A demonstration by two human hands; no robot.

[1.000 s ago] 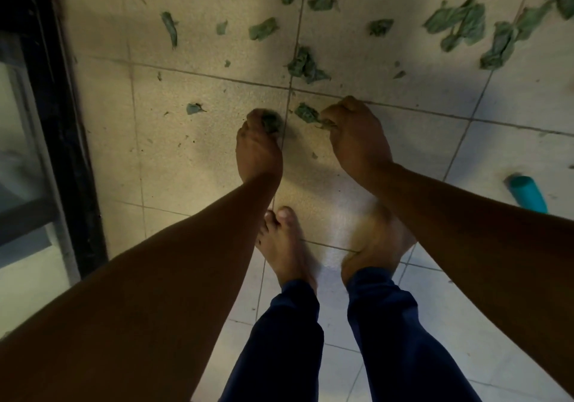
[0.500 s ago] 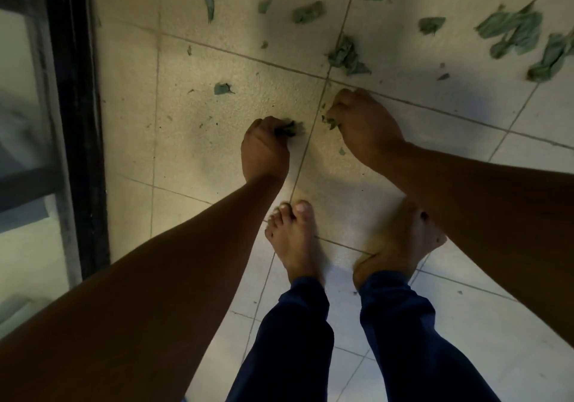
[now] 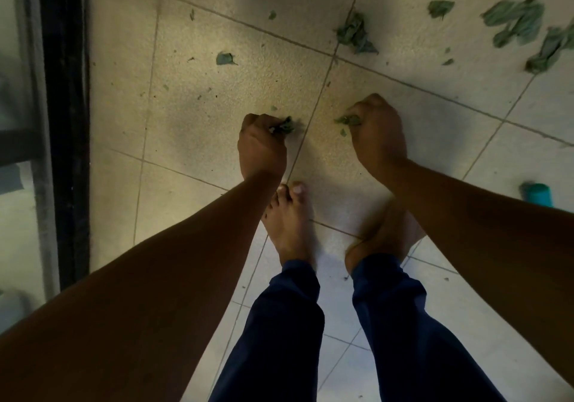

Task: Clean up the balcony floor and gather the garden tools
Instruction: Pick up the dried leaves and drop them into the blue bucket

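Looking straight down at a pale tiled floor (image 3: 403, 140), both arms reach toward it. The left hand (image 3: 261, 147) is curled into a fist around a dark green leaf scrap (image 3: 284, 126) that pokes out past the knuckles. The right hand (image 3: 377, 134) grips another leaf piece (image 3: 348, 119) the same way. More torn leaves (image 3: 355, 33) lie scattered on the tiles beyond the hands. Two bare feet (image 3: 292, 224) in dark blue trousers (image 3: 279, 339) stand just below the hands. A teal cylinder (image 3: 537, 194) lies at the right edge, and a black door frame (image 3: 65, 122) runs down the left.
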